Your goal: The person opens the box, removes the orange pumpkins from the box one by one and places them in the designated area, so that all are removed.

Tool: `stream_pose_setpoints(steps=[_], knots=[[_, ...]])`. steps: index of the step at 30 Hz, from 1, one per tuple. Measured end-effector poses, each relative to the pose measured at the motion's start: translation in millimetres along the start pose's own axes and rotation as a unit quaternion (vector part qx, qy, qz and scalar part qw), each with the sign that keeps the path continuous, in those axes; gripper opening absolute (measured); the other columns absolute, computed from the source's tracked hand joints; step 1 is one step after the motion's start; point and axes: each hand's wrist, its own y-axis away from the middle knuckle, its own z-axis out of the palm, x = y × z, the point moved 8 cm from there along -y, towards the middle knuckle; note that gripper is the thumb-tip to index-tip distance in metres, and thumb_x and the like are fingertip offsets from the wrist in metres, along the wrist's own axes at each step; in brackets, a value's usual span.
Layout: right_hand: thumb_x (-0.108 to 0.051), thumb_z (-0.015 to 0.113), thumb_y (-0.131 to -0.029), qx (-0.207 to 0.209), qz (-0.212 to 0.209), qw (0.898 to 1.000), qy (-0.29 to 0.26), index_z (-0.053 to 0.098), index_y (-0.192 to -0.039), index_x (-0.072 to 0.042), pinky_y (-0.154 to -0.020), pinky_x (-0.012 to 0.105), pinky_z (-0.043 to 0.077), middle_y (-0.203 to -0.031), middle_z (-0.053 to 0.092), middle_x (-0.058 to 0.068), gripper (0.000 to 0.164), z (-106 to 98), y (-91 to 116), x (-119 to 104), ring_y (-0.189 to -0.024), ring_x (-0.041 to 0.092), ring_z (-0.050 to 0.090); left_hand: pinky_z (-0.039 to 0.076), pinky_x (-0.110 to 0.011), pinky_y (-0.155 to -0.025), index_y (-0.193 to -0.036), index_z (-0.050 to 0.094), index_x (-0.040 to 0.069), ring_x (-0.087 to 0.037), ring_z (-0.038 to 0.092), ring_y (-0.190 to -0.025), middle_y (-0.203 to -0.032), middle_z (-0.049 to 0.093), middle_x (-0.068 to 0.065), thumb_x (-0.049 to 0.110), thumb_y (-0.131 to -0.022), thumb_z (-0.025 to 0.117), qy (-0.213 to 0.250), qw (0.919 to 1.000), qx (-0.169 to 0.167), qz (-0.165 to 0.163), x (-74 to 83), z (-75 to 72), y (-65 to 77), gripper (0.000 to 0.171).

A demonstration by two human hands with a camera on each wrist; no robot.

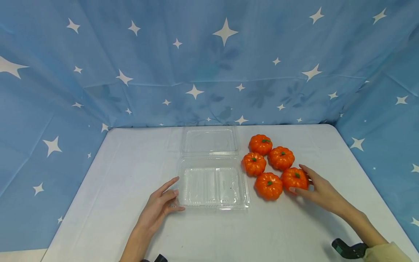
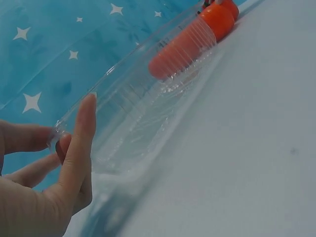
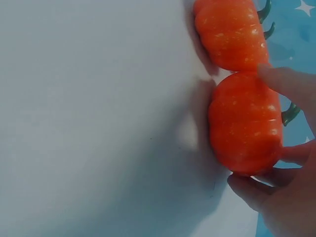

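Note:
A clear plastic clamshell box (image 1: 199, 187) lies open on the white table, its lid (image 1: 209, 141) folded back toward the curtain. At its left side my left hand (image 1: 156, 206) holds the rim, with fingertips and thumb spread along the edge. To the right of the box sits a cluster of several small orange pumpkins with green stems. My right hand (image 1: 324, 191) grips the nearest right pumpkin (image 1: 292, 177), thumb on the near side and fingers around the far right side. In the right wrist view this pumpkin (image 3: 244, 126) rests on the table, touching another pumpkin (image 3: 232, 34).
Other pumpkins stand close by: one in front (image 1: 268, 186), one beside the box (image 1: 254, 164), and two farther back. A blue curtain (image 1: 209, 65) with white stars rises behind the table (image 1: 131, 163) and on both sides.

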Motion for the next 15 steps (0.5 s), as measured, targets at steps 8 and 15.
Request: stream_pose_setpoints(steps=[8,15], knots=[[-0.03,0.074,-0.095,0.045,-0.042,0.998,0.013,0.03,-0.156,0.006,-0.097,0.076,0.044,-0.15,0.04,0.037,0.083,-14,-10,-21,-0.131,0.057,0.044,0.064,-0.04,-0.077,-0.15,0.051,0.017,-0.019,0.058,-0.083,-0.095,0.058,-0.011,0.016,-0.098,0.068,-0.157,0.986,0.049,0.026,8.8,-7.2,-2.6,0.054],[-0.036,0.072,-0.097,0.06,-0.053,0.997,0.006,0.032,-0.156,0.002,-0.101,0.074,0.043,-0.156,0.036,0.031,0.081,-12,-25,-54,-0.139,0.053,0.038,0.058,-0.031,-0.079,-0.154,0.046,0.014,-0.019,0.065,-0.094,-0.118,0.062,-0.009,0.024,-0.099,0.068,-0.354,0.9305,0.072,0.061,26.7,-8.3,-3.1,0.06]])
